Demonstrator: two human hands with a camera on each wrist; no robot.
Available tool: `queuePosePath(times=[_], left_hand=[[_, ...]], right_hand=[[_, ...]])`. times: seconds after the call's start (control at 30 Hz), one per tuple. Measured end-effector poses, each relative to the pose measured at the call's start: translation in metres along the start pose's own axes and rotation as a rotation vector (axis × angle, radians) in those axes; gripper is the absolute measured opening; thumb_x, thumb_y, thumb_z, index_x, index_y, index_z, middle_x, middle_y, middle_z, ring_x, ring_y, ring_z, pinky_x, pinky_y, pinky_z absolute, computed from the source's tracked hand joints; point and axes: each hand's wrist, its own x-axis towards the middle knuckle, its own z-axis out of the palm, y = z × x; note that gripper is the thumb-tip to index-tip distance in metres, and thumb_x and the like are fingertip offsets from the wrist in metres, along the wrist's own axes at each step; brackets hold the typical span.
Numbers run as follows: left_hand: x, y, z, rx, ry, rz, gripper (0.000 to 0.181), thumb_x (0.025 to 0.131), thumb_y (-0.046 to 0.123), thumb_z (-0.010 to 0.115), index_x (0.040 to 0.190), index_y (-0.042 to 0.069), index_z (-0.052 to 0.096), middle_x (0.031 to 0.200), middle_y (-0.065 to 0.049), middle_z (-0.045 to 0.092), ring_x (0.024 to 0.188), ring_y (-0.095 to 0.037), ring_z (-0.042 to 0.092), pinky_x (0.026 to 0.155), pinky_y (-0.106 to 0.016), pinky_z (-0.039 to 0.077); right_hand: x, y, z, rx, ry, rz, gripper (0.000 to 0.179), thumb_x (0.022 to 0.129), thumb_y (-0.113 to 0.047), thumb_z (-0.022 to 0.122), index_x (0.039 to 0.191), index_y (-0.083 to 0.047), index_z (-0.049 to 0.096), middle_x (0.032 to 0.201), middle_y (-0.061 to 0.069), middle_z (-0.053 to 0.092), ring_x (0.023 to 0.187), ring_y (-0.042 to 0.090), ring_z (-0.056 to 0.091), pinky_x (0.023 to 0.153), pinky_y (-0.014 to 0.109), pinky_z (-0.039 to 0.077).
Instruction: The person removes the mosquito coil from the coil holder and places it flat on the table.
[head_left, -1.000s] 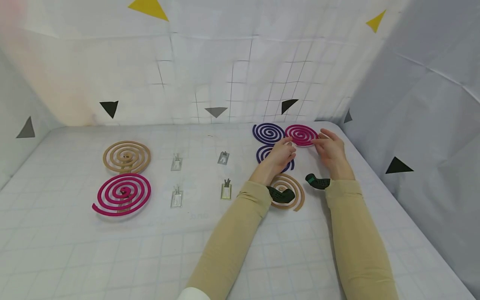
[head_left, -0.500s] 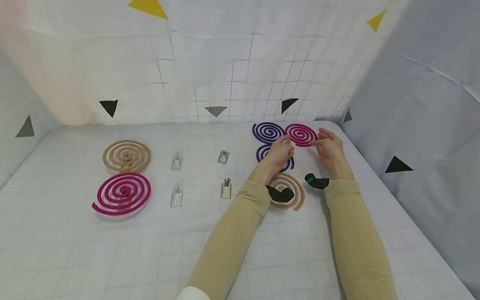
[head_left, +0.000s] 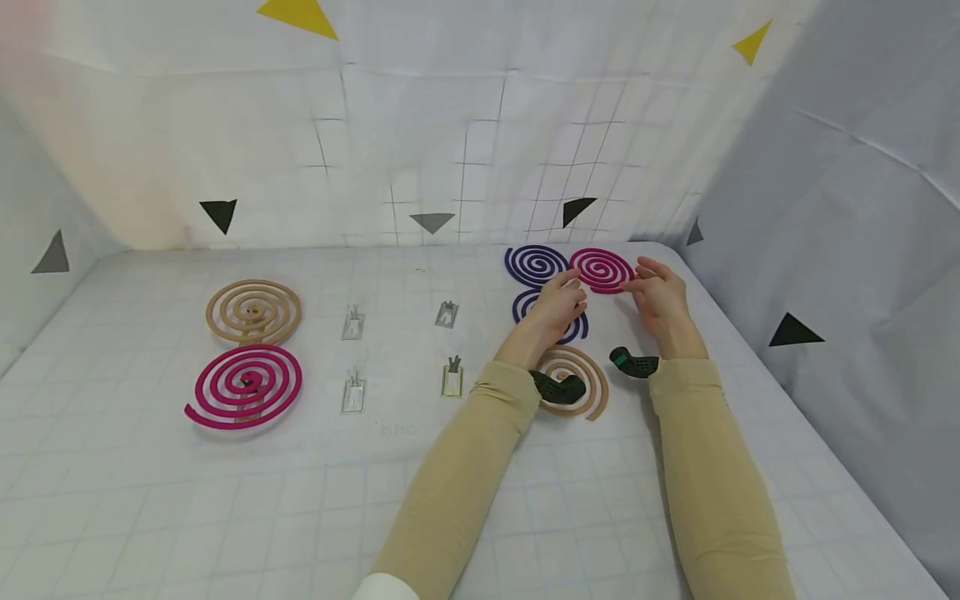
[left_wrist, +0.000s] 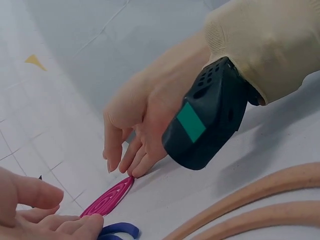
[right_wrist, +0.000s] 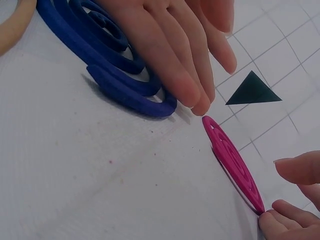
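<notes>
A pink mosquito coil (head_left: 602, 271) lies at the back right of the table, between both hands. My left hand (head_left: 557, 310) reaches over a blue mosquito coil (head_left: 527, 302), its extended fingertips close to the pink coil's left edge. On the other side, my right hand (head_left: 660, 304) has its fingertips at the pink coil's right edge, thumb raised and apart from it. The right wrist view shows the pink coil (right_wrist: 232, 162) edge-on between the two sets of fingertips. Another blue coil (head_left: 537, 266) lies just left of the pink one. Beneath my left wrist, a tan coil (head_left: 597, 392) is partly hidden.
At the left, a tan coil (head_left: 225, 315) and a pink coil (head_left: 213, 394) sit raised on small stands. Several small metal stands, one of them brassy (head_left: 452, 382), are spread over the middle. A white sheet with grid lines (head_left: 480, 167) rises behind the table.
Both hands stay almost still at the pink mosquito coil's sides. The coil has shifted very slightly left since the earliest frame, and the right fingertips with it.
</notes>
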Motion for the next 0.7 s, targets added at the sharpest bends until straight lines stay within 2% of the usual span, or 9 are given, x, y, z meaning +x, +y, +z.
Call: queuePosePath(times=[0.3,0.43,0.53,0.7], left_hand=[[-0.002,0.003,-0.003,-0.001,-0.007,0.009,0.060,0.096,-0.009,0.044,0.154,0.006,0.036,0.162,-0.014,0.029,0.148,-0.024,0.032,0.114,-0.037,0.041],[-0.001,0.004,-0.004,0.018,0.014,0.027,0.059,0.095,-0.009,0.045,0.152,0.006,0.039,0.161,-0.013,0.032,0.148,-0.023,0.033,0.112,-0.037,0.043],[-0.002,0.009,-0.005,0.032,0.051,0.056,0.058,0.094,-0.010,0.045,0.149,0.006,0.044,0.159,-0.015,0.036,0.146,-0.023,0.036,0.110,-0.038,0.045],[-0.008,0.027,-0.006,0.036,0.095,0.135,0.054,0.095,-0.010,0.047,0.147,0.004,0.046,0.156,-0.018,0.040,0.142,-0.027,0.042,0.110,-0.040,0.046]], right_hand=[[-0.003,-0.003,-0.001,0.043,-0.009,-0.017,0.071,0.091,0.016,0.052,0.153,-0.017,0.041,0.162,0.007,0.027,0.149,0.018,0.026,0.116,0.025,0.036],[-0.007,-0.009,0.000,0.084,-0.006,-0.032,0.069,0.091,0.017,0.050,0.152,-0.015,0.042,0.161,0.008,0.031,0.150,0.019,0.026,0.116,0.027,0.035],[-0.012,-0.015,0.002,0.062,-0.004,-0.055,0.066,0.092,0.014,0.051,0.151,-0.016,0.044,0.160,0.007,0.035,0.150,0.019,0.028,0.117,0.027,0.034],[-0.025,-0.031,0.010,0.013,-0.008,-0.105,0.062,0.093,0.009,0.054,0.149,-0.016,0.046,0.158,0.006,0.038,0.147,0.020,0.033,0.118,0.029,0.033]])
